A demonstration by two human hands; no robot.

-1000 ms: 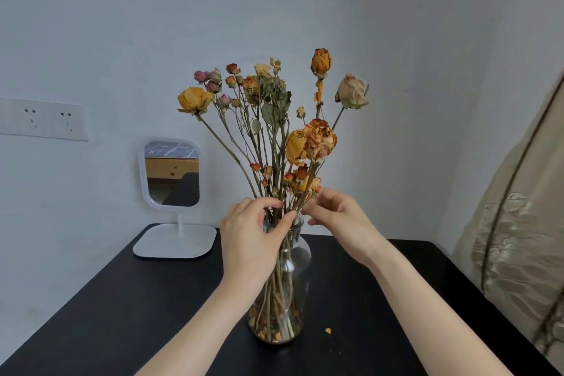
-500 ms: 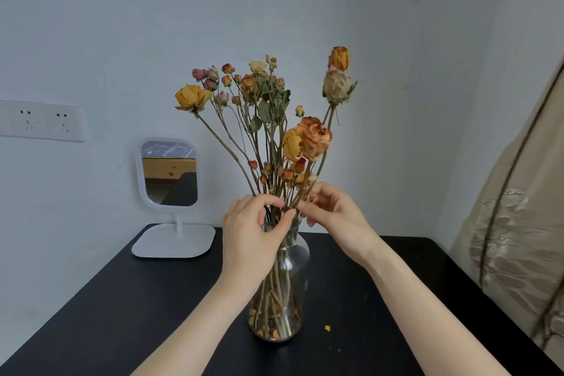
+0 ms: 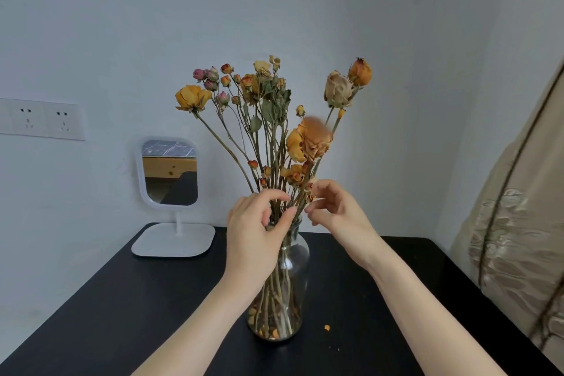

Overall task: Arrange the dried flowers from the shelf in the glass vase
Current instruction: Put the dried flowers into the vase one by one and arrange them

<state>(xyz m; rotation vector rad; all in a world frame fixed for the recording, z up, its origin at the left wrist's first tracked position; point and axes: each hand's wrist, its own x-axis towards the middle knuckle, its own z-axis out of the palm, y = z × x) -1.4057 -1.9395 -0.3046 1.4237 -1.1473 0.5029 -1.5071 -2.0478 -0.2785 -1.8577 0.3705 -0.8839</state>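
A clear glass vase (image 3: 293, 256) stands on the black table (image 3: 122, 299), filled with dried flowers (image 3: 265, 94) in yellow, orange, pink and pale tones. My left hand (image 3: 253, 238) curls thumb and forefinger round the bundle of stems just above the vase's neck and hides part of the neck. My right hand (image 3: 338, 214) pinches stems on the bundle's right side, below a blurred orange bloom (image 3: 316, 137). A pale rose (image 3: 337, 90) and an orange bud (image 3: 360, 72) lean out to the right on tall stems.
A small white mirror on a stand (image 3: 169, 171) sits at the back left of the table. A double wall socket (image 3: 42, 119) is on the left wall. A beige patterned curtain (image 3: 518, 223) hangs at the right. An orange petal scrap (image 3: 327, 327) lies near the vase.
The pale rose and orange bud have swung out to the right, away from the bunch. My right hand shifted slightly at the stems; my left hand stayed at the neck.
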